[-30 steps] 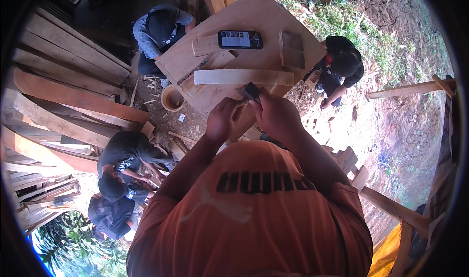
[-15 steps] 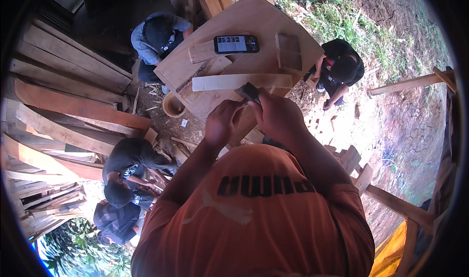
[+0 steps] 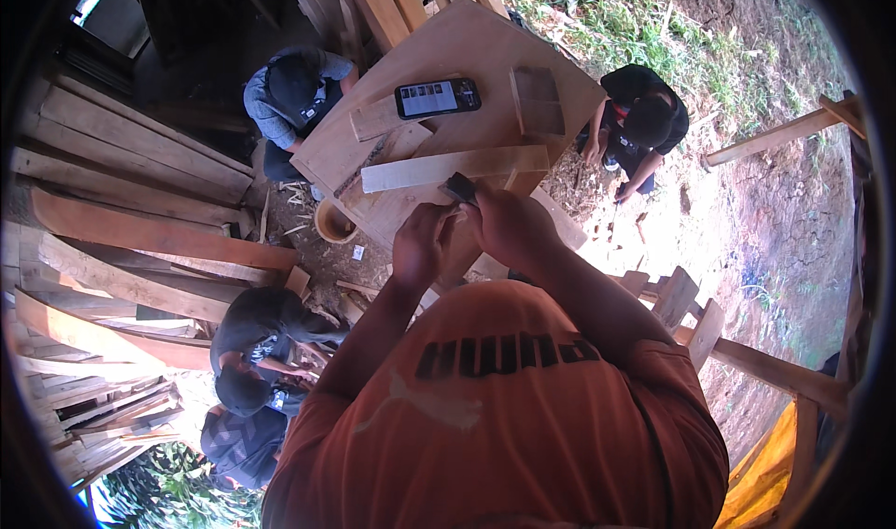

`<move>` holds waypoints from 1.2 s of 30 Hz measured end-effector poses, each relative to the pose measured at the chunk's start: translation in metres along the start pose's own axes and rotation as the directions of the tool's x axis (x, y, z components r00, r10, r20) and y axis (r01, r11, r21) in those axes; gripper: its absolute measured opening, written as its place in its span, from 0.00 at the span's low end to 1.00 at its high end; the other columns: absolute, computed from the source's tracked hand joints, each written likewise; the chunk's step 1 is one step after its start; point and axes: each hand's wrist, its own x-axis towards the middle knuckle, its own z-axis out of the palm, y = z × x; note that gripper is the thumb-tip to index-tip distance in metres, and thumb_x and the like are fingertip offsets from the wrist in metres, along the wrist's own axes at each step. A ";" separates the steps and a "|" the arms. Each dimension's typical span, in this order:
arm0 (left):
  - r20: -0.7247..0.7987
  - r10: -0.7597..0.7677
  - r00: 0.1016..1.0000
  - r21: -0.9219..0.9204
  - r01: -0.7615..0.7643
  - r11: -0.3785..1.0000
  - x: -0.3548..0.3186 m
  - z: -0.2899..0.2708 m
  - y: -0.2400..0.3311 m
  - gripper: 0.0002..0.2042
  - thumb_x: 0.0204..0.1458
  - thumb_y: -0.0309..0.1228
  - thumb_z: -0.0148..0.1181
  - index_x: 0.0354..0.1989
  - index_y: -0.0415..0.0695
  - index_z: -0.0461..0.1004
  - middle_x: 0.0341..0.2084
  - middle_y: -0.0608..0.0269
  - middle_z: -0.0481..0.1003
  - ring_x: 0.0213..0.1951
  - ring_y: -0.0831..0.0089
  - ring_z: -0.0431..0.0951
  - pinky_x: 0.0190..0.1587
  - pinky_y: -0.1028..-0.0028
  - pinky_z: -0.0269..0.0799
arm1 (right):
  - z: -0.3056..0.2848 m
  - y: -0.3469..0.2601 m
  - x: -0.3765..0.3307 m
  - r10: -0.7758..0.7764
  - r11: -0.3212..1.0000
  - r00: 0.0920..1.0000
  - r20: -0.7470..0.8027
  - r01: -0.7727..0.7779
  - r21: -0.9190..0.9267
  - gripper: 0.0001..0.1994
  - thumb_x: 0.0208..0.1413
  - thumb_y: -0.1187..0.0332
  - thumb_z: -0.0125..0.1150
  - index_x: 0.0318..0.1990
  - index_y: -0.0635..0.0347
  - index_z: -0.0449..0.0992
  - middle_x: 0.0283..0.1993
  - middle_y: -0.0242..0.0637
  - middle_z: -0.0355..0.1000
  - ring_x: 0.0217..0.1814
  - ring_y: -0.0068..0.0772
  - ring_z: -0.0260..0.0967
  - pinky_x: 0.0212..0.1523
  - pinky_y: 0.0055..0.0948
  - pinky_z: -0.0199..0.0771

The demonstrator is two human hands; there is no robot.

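Note:
My right hand (image 3: 509,219) is closed round a dark, block-shaped tool (image 3: 458,188), whose far end juts out over the board; its exact kind I cannot make out. Close beside it, my left hand (image 3: 420,241) has its fingers pinched together near the tool, and what they hold is hidden or too small to name. Both hands are over the near corner of a wooden board (image 3: 448,48) that forms a tabletop. Just beyond them a pale wooden strip (image 3: 455,167) lies crosswise on it.
A phone (image 3: 437,98) with a lit screen lies partly on a short wood piece (image 3: 373,119). A flat wood block (image 3: 537,101) sits to its right. People crouch at far left (image 3: 291,99), right (image 3: 644,123) and lower left (image 3: 261,342). A bucket (image 3: 333,222) stands left; stacked planks (image 3: 159,225) line that side.
The view has shifted slightly, so the board and phone appear a little further left. Both hands stay close together, and the dark tool is now tucked nearer the left fingers.

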 end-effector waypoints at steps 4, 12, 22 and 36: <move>0.002 -0.021 1.000 -0.021 0.021 1.000 0.004 -0.001 0.003 0.09 0.58 0.20 0.73 0.45 0.40 0.81 0.37 0.51 0.83 0.39 0.51 0.87 0.40 0.56 0.84 | -0.004 -0.003 0.006 0.000 1.000 1.000 -0.005 0.000 -0.030 0.12 0.74 0.59 0.60 0.51 0.59 0.74 0.37 0.53 0.82 0.39 0.66 0.83 0.40 0.63 0.80; 0.010 0.047 0.999 0.009 -0.047 0.999 0.004 0.000 0.000 0.09 0.60 0.24 0.74 0.47 0.42 0.83 0.37 0.53 0.84 0.39 0.52 0.87 0.40 0.57 0.83 | -0.007 -0.005 -0.002 0.049 0.999 0.999 0.001 -0.049 0.010 0.13 0.74 0.59 0.61 0.52 0.58 0.74 0.34 0.54 0.82 0.37 0.66 0.83 0.39 0.62 0.81; 0.037 0.089 0.995 0.000 -0.089 0.996 0.002 0.007 -0.008 0.09 0.60 0.25 0.73 0.48 0.45 0.84 0.38 0.56 0.83 0.39 0.53 0.87 0.40 0.57 0.83 | 0.005 0.005 -0.016 0.100 0.995 0.994 -0.036 -0.099 0.005 0.15 0.74 0.57 0.61 0.57 0.56 0.74 0.32 0.53 0.82 0.35 0.65 0.83 0.38 0.62 0.82; 0.091 0.148 0.985 0.003 -0.149 0.989 0.008 0.006 0.003 0.10 0.57 0.23 0.74 0.47 0.44 0.86 0.38 0.57 0.84 0.39 0.56 0.87 0.41 0.59 0.83 | 0.016 0.038 -0.025 0.133 0.991 0.991 0.009 -0.133 0.029 0.16 0.75 0.57 0.57 0.53 0.63 0.75 0.35 0.60 0.82 0.41 0.69 0.83 0.44 0.62 0.81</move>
